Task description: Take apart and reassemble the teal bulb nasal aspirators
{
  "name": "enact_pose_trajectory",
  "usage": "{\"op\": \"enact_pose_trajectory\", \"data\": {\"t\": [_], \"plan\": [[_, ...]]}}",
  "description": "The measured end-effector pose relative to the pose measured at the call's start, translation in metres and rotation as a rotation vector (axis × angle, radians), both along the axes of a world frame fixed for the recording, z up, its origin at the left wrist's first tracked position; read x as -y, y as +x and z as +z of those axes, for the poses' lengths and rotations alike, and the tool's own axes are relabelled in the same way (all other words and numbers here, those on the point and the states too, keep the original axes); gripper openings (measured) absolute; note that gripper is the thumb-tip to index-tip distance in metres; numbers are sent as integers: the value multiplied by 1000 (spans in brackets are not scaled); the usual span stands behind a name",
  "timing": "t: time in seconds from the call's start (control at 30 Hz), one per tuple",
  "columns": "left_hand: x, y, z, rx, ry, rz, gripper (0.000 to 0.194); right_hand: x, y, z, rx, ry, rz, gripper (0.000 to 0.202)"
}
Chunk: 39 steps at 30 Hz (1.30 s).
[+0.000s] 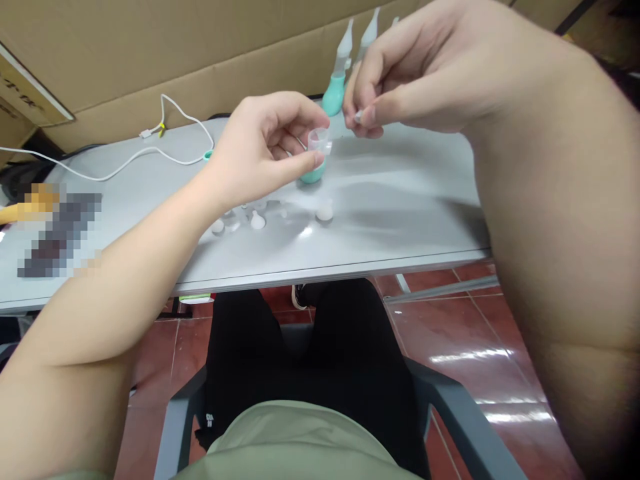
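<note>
My left hand [273,143] grips the clear plastic cylinder [318,141] of a nasal aspirator, thumb on the near side and fingers behind. Its teal bulb [313,175] sits below, on or just over the table. The cylinder's top is open, and a short clear stub sticks out to the right. Higher and to the right, my right hand [420,77] pinches a small whitish translucent piece [358,116] between thumb and finger; most of it is hidden. Close behind that hand stands an assembled nasal aspirator [334,93] with a pointed clear tip, and more tips show partly beside it.
On the grey table [400,233] lie a white round part [325,212], a white funnel-shaped tip [257,220] and several small clear pieces. A white cable [135,157] curls at the left. Cardboard [200,60] walls the back. A blurred-out dark item [60,233] lies far left.
</note>
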<state>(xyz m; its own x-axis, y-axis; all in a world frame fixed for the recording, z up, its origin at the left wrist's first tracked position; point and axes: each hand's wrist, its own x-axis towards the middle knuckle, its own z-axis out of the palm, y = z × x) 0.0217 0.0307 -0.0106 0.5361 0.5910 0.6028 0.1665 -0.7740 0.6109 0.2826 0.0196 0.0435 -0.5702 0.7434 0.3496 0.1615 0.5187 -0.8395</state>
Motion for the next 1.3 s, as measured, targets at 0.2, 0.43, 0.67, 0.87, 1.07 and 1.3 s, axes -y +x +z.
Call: {"op": "enact_pose_trajectory", "data": {"t": [0.2,0.43,0.67,0.87,1.07,1.3], "plan": [[17,1,6,-228,63,39,23,-14,13,8,440,-18,56,32],[13,3,13,-475,123,36,16,-17,-5,1,770,-48,-31,20],[14,5,13,-515,92,77,20,-27,-2,-14,694,43,92,21],[18,7,17,-562,95,132,27,-24,-6,-11,917,39,-86,16],[39,2,33,-616,233,125,28,-16,-7,-1,991,20,-80,14],[32,-3,24,-526,545,-33,33,-8,-3,9,797,122,-95,29]]}}
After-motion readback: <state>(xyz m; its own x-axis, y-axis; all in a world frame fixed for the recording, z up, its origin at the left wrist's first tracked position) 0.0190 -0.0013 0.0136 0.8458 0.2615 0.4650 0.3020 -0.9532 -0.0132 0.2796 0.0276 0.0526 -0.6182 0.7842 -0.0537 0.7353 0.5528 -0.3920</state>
